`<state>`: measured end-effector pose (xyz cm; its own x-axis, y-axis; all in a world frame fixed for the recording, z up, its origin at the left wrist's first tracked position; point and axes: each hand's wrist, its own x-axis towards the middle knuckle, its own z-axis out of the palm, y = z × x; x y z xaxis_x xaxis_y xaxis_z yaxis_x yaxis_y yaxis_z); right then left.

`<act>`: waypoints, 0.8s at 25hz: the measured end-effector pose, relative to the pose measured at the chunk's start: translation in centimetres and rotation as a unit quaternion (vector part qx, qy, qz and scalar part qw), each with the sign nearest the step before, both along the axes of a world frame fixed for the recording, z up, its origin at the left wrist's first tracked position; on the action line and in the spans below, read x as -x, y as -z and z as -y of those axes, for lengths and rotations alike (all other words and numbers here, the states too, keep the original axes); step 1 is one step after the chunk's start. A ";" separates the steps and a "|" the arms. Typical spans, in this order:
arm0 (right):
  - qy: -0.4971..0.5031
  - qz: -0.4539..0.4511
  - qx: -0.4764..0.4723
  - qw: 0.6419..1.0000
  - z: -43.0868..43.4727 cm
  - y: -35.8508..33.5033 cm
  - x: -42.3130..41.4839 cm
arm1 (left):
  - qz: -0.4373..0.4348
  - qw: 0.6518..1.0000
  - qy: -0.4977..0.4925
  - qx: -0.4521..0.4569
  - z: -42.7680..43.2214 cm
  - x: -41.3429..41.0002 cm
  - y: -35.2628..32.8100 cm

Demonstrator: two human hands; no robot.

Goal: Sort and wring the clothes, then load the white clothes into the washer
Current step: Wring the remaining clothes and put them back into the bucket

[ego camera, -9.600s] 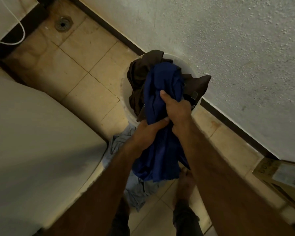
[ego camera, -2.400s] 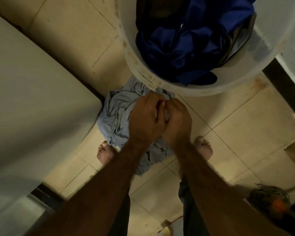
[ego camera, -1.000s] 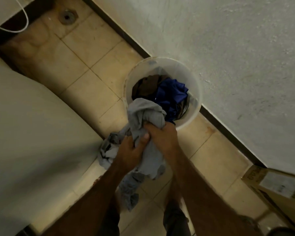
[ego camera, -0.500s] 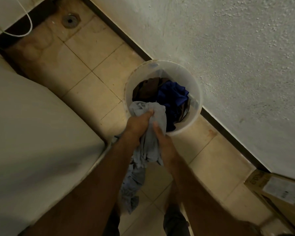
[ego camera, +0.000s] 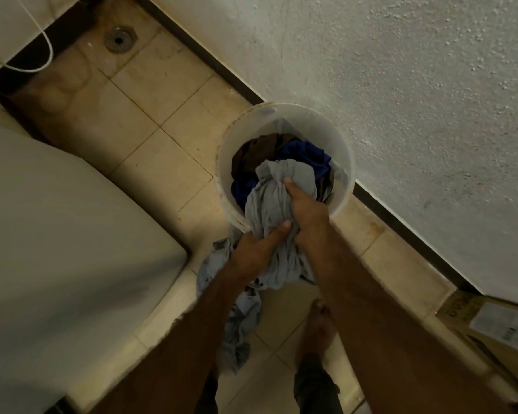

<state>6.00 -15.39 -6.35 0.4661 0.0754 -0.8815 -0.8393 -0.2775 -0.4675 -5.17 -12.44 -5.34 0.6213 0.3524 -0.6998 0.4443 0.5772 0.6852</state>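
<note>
Left hand (ego camera: 253, 249), right hand (ego camera: 307, 209) clench grey cloth (ego camera: 268, 201) over bucket (ego camera: 308, 124); hanging tail, probably wet, could slick floor (ego camera: 150, 94)

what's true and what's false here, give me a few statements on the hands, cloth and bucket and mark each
1. The left hand and right hand both grip the grey garment. True.
2. The white bucket stands on the tiled floor by the wall. True.
3. The bucket is empty. False: it holds a blue garment and a brown garment.
4. The floor drain sits right beside the bucket. False: the floor drain is far off, near the top left corner.
</note>
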 end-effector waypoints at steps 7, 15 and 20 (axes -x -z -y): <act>-0.123 -0.002 -0.150 0.981 3.6 -1.2 4.7 | -0.138 0.990 -0.038 0.003 -4.5 -4.9 0.0; -0.094 0.079 -0.063 0.990 4.1 -1.6 3.0 | -0.066 0.997 -0.020 0.043 -2.4 -2.8 -0.6; -0.026 0.056 -0.005 0.998 1.6 -1.2 -0.6 | -0.012 0.995 0.043 0.092 0.9 0.2 -1.9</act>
